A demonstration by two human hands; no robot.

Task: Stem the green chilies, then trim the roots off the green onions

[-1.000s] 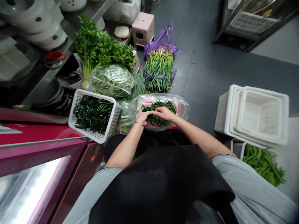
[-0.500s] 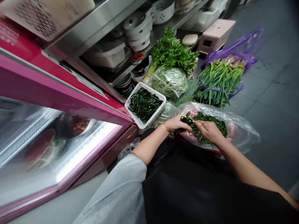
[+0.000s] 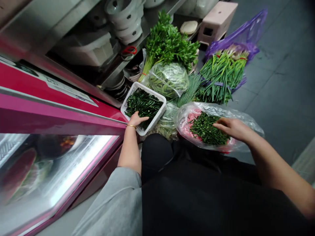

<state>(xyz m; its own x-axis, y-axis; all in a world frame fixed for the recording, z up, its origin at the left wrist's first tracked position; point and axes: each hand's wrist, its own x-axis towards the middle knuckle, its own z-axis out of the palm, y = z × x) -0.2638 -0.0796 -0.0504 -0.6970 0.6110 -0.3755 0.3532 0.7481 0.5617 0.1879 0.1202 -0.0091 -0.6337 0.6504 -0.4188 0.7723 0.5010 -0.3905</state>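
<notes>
Dark green peppers (image 3: 142,104) fill a white plastic basket (image 3: 161,113). My left hand (image 3: 138,120) is over the basket's near side, thumb and fingers apart, touching or just above the peppers. Green stems and small pieces (image 3: 205,127) lie in a clear plastic bag (image 3: 242,119) with pink material inside. Over the right side of that pile is my right hand (image 3: 230,127), its fingers bent and loosely together; whether anything small is between its fingertips cannot be made out.
A leafy green bunch (image 3: 169,42) and a bag of green pods (image 3: 169,78) lie behind the basket. Green onions (image 3: 222,77) rest on purple plastic. A pink stool (image 3: 218,21) stands farther back. The lit glass cabinet (image 3: 61,170) is at the left, below shelves with bowls.
My left hand has moved left from the bag to the basket, and the dark peppers it held have left it. My right hand has come away from it, staying over the bag. The view has shifted.
</notes>
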